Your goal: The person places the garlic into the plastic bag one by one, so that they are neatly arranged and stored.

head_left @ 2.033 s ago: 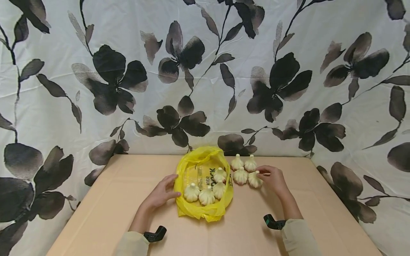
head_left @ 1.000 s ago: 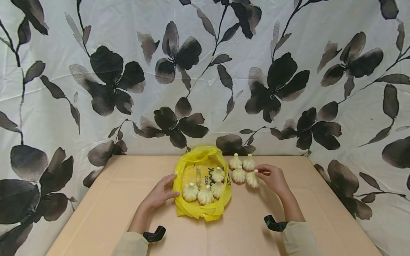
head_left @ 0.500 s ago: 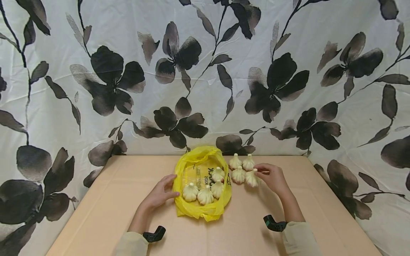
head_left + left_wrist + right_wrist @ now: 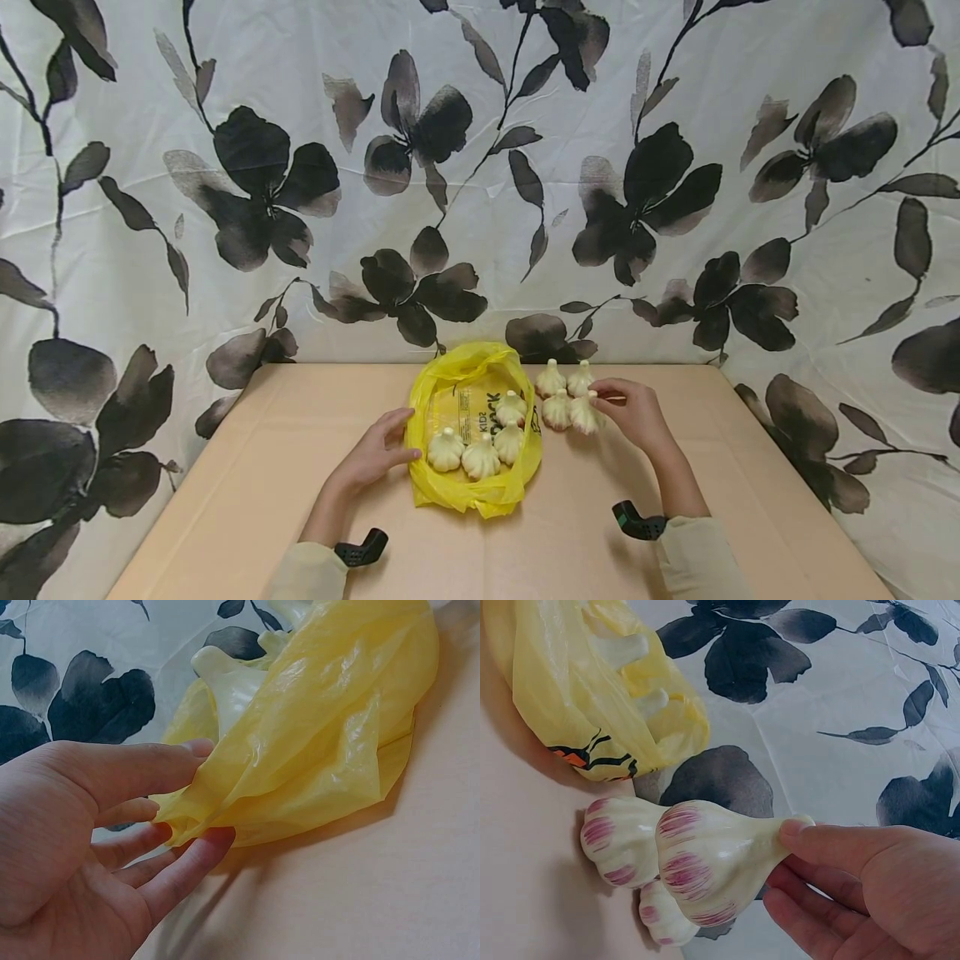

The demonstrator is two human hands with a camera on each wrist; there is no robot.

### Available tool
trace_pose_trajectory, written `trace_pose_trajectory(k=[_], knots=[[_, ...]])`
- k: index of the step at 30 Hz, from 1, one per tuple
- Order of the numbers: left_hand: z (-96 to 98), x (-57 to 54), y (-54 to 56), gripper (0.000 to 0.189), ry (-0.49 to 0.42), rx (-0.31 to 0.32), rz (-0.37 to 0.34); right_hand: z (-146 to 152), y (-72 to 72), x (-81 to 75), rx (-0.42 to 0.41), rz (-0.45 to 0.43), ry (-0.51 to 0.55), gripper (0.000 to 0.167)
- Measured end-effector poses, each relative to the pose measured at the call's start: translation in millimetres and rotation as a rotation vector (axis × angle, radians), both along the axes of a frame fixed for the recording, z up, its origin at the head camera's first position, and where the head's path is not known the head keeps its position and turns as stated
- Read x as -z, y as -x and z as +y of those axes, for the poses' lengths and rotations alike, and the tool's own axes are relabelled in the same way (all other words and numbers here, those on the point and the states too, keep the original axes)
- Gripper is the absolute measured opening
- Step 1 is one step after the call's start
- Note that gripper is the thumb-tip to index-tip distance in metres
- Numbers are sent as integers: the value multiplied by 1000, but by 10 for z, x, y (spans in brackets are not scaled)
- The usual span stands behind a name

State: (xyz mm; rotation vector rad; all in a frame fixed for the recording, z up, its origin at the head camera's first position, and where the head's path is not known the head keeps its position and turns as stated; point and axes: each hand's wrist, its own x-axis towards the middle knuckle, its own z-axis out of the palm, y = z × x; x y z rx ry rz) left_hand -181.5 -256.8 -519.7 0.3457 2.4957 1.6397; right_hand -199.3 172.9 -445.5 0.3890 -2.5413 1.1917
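A yellow plastic bag lies with its mouth spread wide, and several garlic bulbs sit inside. My left hand pinches the bag's left rim, thumb on one side of the film and fingers on the other, as the left wrist view shows. To the right of the bag, my right hand holds a garlic bulb by its stem between thumb and fingers. This bulb is pale with purple streaks. Close beside it stand three more bulbs, among them a front-left bulb that it partly overlaps in the right wrist view.
The tan tabletop extends in front and to both sides. A white cloth with dark flowers hangs right behind the table's back edge. Each wrist wears a black device.
My right hand has shifted slightly left with its garlic bulb, closer to the three bulbs by the bag. The left hand and the bag hold their places.
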Motion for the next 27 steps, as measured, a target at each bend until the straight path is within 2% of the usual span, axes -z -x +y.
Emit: trace_pose_trajectory(k=[27], knots=[[-67, -14, -159, 79, 32, 9, -2, -230, -231, -120, -9, -3, 26, 22]])
